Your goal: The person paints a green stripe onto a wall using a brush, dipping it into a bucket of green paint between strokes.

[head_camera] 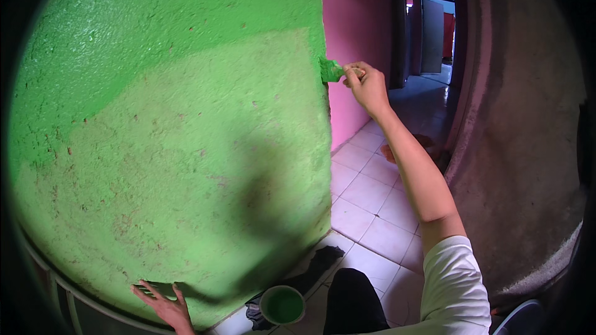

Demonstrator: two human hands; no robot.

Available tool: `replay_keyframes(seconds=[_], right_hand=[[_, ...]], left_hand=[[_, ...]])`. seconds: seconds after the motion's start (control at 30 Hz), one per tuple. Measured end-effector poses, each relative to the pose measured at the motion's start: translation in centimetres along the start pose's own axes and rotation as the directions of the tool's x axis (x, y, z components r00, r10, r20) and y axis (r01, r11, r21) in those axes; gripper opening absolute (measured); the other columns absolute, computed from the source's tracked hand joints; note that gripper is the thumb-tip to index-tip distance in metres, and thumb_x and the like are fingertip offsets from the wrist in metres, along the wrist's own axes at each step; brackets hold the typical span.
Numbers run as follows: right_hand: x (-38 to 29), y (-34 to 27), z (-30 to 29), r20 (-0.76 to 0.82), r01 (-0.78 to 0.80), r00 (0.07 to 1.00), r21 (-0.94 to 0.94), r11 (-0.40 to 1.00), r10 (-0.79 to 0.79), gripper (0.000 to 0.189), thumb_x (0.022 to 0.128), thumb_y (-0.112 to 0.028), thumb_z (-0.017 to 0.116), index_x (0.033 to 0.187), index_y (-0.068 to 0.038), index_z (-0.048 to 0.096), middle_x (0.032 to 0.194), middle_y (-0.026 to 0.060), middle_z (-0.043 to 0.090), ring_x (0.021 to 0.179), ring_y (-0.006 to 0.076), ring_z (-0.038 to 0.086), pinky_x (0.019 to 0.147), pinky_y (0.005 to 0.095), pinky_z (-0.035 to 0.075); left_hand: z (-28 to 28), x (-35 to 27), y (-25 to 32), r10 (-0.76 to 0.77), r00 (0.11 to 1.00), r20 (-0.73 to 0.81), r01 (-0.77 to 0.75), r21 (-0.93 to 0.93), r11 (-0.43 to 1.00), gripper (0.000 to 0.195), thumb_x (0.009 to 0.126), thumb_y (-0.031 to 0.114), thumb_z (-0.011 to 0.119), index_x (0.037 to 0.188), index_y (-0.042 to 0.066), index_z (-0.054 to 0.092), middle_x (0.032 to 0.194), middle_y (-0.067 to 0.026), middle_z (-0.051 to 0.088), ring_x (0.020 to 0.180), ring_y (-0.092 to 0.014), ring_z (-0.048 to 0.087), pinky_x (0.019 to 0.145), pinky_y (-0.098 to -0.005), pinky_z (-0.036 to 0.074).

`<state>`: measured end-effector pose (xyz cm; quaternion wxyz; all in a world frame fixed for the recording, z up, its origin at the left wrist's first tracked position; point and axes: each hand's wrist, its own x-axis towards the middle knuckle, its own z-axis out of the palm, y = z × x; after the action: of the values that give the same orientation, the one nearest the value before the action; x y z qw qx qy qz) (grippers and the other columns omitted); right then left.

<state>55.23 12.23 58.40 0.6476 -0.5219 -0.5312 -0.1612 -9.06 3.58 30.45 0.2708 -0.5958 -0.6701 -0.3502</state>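
My right hand (368, 84) grips the handle of a paintbrush (332, 70) whose head is coated in green paint. The bristles touch the right edge of a green wall (209, 158), where it meets a pink surface. Darker, glossy wet-looking green covers the wall's upper part and a strip along that edge; a paler, blotchy green lies below. Low at the left, my left hand (165, 304) is spread with fingers apart, close to or against the wall, holding nothing. A round bucket of green paint (282, 305) stands on the floor below.
A dark cloth (326, 258) lies on the white tiled floor (368, 200) near the wall's base. A pink wall (356, 51) runs back towards an open door (432, 35). At the right stands a bare grey wall (517, 139). Something orange-brown (387, 153) sits partly behind my forearm.
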Motion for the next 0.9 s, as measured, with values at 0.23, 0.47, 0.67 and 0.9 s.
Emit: replay_keyframes(seconds=[0.23, 0.47, 0.67, 0.9], right_hand=[[1.1, 0.8, 0.4, -0.036, 0.022, 0.999, -0.031, 0.999, -0.023, 0.023, 0.093, -0.018, 0.065, 0.093, 0.004, 0.07, 0.068, 0.0146, 0.07, 0.062, 0.0205, 0.07, 0.061, 0.0328, 0.054], [2.2, 0.4, -0.6, -0.058, 0.031, 0.998, -0.041, 0.999, -0.033, 0.026, 0.093, -0.02, 0.064, 0.089, 0.005, 0.071, 0.064, 0.0138, 0.068, 0.06, 0.0192, 0.07, 0.06, 0.034, 0.054], [2.6, -0.7, -0.6, -0.001, 0.018, 1.0, 0.016, 1.0, -0.018, 0.026, 0.095, -0.02, 0.064, 0.091, 0.005, 0.07, 0.066, 0.0113, 0.069, 0.062, 0.0163, 0.07, 0.06, 0.0309, 0.054], [3.3, -2.9, 0.2, 0.018, 0.076, 0.997, -0.055, 0.996, -0.075, 0.026, 0.095, -0.019, 0.065, 0.093, 0.007, 0.069, 0.065, 0.0103, 0.069, 0.063, 0.0137, 0.07, 0.059, 0.0276, 0.054]], left_hand=[[0.4, -0.1, -0.4, 0.023, 0.999, -0.029, -0.022, 0.016, 1.0, 0.089, 0.091, 0.029, 0.066, 0.159, 0.008, 0.012, 0.16, -0.0297, 0.009, 0.146, -0.048, 0.019, 0.115, -0.0516, 0.032], [-0.1, 0.1, 0.1, 0.016, 1.0, -0.025, -0.017, -0.007, 1.0, 0.088, 0.091, 0.029, 0.066, 0.159, 0.007, 0.013, 0.16, -0.0301, 0.008, 0.147, -0.048, 0.018, 0.116, -0.0511, 0.029], [0.0, 0.0, -0.3, 0.033, 0.999, -0.027, -0.033, 0.004, 0.999, 0.084, 0.095, 0.039, 0.061, 0.158, 0.004, 0.016, 0.16, -0.0305, 0.01, 0.147, -0.048, 0.016, 0.114, -0.0537, 0.031], [-0.4, -0.1, -0.2, 0.006, 1.0, 0.002, -0.006, -0.005, 1.0, 0.088, 0.091, 0.028, 0.066, 0.158, 0.006, 0.014, 0.16, -0.0303, 0.008, 0.147, -0.048, 0.018, 0.117, -0.0499, 0.027]])
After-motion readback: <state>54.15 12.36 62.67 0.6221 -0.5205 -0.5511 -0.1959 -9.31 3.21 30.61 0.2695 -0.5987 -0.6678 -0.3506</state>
